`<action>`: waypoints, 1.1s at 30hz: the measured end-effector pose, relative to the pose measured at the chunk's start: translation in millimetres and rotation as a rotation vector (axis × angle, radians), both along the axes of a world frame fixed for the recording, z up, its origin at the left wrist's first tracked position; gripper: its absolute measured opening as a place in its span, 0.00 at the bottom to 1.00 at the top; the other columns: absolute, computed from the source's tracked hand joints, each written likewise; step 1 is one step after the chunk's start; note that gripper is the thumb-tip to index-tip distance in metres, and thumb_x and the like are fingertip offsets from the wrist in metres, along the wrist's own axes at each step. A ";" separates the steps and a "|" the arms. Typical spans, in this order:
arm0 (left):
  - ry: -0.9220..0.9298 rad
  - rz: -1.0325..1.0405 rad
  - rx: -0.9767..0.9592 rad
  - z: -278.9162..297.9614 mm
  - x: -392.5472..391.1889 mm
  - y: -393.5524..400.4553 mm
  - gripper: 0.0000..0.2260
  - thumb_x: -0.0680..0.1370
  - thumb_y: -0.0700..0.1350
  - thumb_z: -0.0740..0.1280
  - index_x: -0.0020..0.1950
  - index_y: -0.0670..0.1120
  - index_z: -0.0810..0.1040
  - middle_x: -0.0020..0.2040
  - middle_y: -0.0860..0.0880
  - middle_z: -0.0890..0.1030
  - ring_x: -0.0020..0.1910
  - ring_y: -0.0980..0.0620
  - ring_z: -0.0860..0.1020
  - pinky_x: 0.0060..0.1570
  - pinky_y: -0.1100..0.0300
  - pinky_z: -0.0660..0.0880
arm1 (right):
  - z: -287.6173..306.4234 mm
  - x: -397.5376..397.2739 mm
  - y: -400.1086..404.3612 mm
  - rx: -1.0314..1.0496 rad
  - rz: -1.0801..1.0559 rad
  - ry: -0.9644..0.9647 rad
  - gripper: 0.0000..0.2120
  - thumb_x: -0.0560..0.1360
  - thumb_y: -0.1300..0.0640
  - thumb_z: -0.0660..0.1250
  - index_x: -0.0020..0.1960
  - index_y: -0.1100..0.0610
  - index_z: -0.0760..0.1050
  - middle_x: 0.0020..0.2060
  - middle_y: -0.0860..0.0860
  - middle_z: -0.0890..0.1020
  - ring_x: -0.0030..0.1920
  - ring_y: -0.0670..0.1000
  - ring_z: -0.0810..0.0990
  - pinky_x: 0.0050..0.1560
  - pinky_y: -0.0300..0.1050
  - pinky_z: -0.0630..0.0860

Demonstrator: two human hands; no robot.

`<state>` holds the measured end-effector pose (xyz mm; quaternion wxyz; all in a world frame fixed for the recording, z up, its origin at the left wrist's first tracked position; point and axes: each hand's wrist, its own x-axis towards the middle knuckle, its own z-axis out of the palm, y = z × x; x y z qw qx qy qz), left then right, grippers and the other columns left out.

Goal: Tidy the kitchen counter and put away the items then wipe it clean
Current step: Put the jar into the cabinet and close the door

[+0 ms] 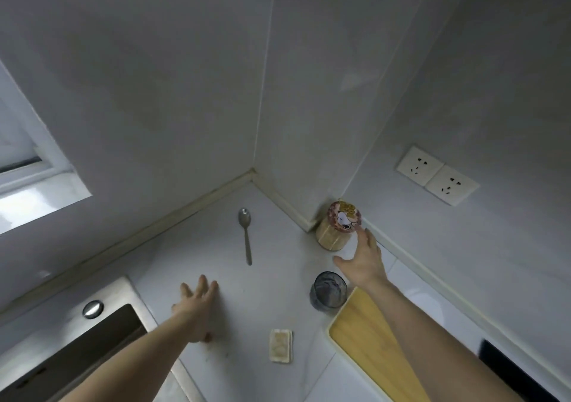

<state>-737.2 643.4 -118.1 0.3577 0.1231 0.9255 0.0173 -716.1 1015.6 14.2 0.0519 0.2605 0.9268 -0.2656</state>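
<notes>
On counter (272,278) | right hand (364,262) spread beside jar (335,231) | left hand (197,305) flat

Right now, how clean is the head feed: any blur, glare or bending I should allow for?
Head view: soft overall, with the right hand and left hand slightly motion-blurred; wide-angle bending splays the grey walls; bright window washes out at left; dim, even light on the white counter, faint shadows; the steel spoon and the cartoon-lidded jar stay readable.
</notes>
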 end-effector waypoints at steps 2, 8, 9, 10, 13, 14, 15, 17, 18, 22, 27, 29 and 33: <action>-0.004 0.007 0.013 -0.8 -0.2 0.0 0.57 0.71 0.55 0.78 0.82 0.51 0.36 0.82 0.47 0.33 0.79 0.29 0.39 0.72 0.36 0.67 | 0.7 -24.5 6.0 -0.024 -0.017 -0.013 0.54 0.68 0.43 0.77 0.83 0.49 0.48 0.82 0.55 0.51 0.80 0.61 0.52 0.77 0.58 0.58; -0.009 -0.003 0.003 2.0 -0.2 2.2 0.55 0.73 0.51 0.77 0.83 0.51 0.36 0.81 0.48 0.32 0.79 0.31 0.37 0.74 0.38 0.64 | -11.1 -92.4 24.0 -0.046 -0.053 -0.122 0.58 0.68 0.45 0.77 0.83 0.50 0.41 0.82 0.54 0.45 0.81 0.62 0.49 0.78 0.56 0.56; -0.011 -0.006 -0.008 1.1 -0.7 2.6 0.55 0.73 0.51 0.77 0.82 0.51 0.36 0.81 0.48 0.32 0.79 0.30 0.38 0.74 0.38 0.65 | -16.5 -101.1 26.4 -0.047 -0.059 -0.151 0.59 0.68 0.44 0.77 0.83 0.50 0.39 0.82 0.53 0.44 0.81 0.62 0.48 0.78 0.56 0.56; -0.012 -0.010 -0.016 0.4 -1.3 3.0 0.55 0.73 0.51 0.77 0.82 0.52 0.35 0.81 0.48 0.31 0.79 0.30 0.38 0.73 0.38 0.65 | -20.5 -107.4 27.2 -0.050 -0.071 -0.177 0.59 0.67 0.44 0.77 0.83 0.50 0.39 0.82 0.53 0.44 0.80 0.63 0.49 0.78 0.56 0.57; -0.017 -0.014 -0.031 -0.2 -1.8 3.1 0.55 0.74 0.49 0.76 0.82 0.51 0.34 0.81 0.48 0.31 0.79 0.30 0.38 0.73 0.38 0.66 | -34.1 -116.4 23.4 0.011 -0.089 -0.185 0.54 0.68 0.43 0.76 0.82 0.54 0.46 0.79 0.54 0.50 0.76 0.65 0.58 0.74 0.58 0.65; -0.020 -0.016 -0.038 -0.2 -1.8 2.7 0.54 0.74 0.49 0.76 0.82 0.51 0.34 0.81 0.48 0.31 0.79 0.30 0.38 0.72 0.39 0.66 | -36.9 -117.3 22.4 0.040 -0.093 -0.163 0.51 0.69 0.44 0.75 0.80 0.56 0.48 0.76 0.55 0.53 0.74 0.66 0.61 0.72 0.58 0.67; -0.022 -0.020 -0.042 -0.2 -1.4 3.0 0.54 0.75 0.48 0.76 0.82 0.51 0.34 0.81 0.48 0.31 0.79 0.30 0.38 0.72 0.39 0.67 | -39.8 -118.4 22.8 0.052 -0.100 -0.143 0.48 0.70 0.44 0.75 0.79 0.56 0.50 0.74 0.56 0.56 0.72 0.66 0.63 0.70 0.58 0.69; -0.019 -0.026 -0.044 1.5 -0.7 4.5 0.53 0.76 0.46 0.75 0.82 0.51 0.33 0.81 0.47 0.30 0.79 0.30 0.38 0.72 0.40 0.67 | -40.2 -120.0 24.9 0.065 -0.101 -0.133 0.46 0.70 0.43 0.75 0.77 0.57 0.52 0.70 0.57 0.59 0.69 0.66 0.67 0.67 0.58 0.72; -0.017 -0.029 -0.051 2.9 -0.3 5.4 0.52 0.76 0.44 0.74 0.82 0.51 0.33 0.81 0.47 0.30 0.79 0.30 0.39 0.72 0.40 0.68 | -40.3 -120.3 26.9 0.084 -0.094 -0.144 0.46 0.69 0.42 0.75 0.76 0.57 0.53 0.68 0.57 0.60 0.68 0.66 0.69 0.66 0.58 0.74; -0.015 -0.031 -0.068 9.5 0.7 8.8 0.50 0.77 0.39 0.71 0.82 0.50 0.33 0.81 0.48 0.31 0.79 0.30 0.39 0.71 0.41 0.69 | -38.5 -116.4 24.3 0.187 -0.012 -0.190 0.46 0.69 0.41 0.75 0.75 0.58 0.55 0.66 0.56 0.62 0.63 0.65 0.74 0.60 0.56 0.77; -0.031 -0.022 -0.066 16.8 2.2 9.9 0.49 0.77 0.36 0.69 0.82 0.49 0.33 0.81 0.47 0.30 0.79 0.30 0.38 0.73 0.39 0.66 | -35.8 -104.2 3.9 0.197 0.074 -0.203 0.44 0.71 0.43 0.73 0.76 0.57 0.53 0.67 0.56 0.61 0.61 0.65 0.77 0.58 0.54 0.77; -0.037 -0.017 -0.064 18.1 2.9 10.0 0.49 0.77 0.36 0.69 0.82 0.50 0.33 0.81 0.47 0.30 0.79 0.30 0.38 0.73 0.38 0.65 | -33.3 -97.5 -8.3 0.203 0.116 -0.226 0.46 0.70 0.42 0.73 0.78 0.56 0.52 0.67 0.56 0.60 0.62 0.64 0.77 0.59 0.54 0.77; -0.044 -0.011 -0.063 20.5 3.2 10.8 0.50 0.77 0.36 0.69 0.82 0.50 0.33 0.81 0.47 0.30 0.79 0.30 0.37 0.74 0.38 0.64 | -23.3 -82.5 -40.4 0.222 0.248 -0.264 0.46 0.68 0.40 0.73 0.75 0.54 0.53 0.65 0.54 0.61 0.62 0.63 0.76 0.60 0.54 0.77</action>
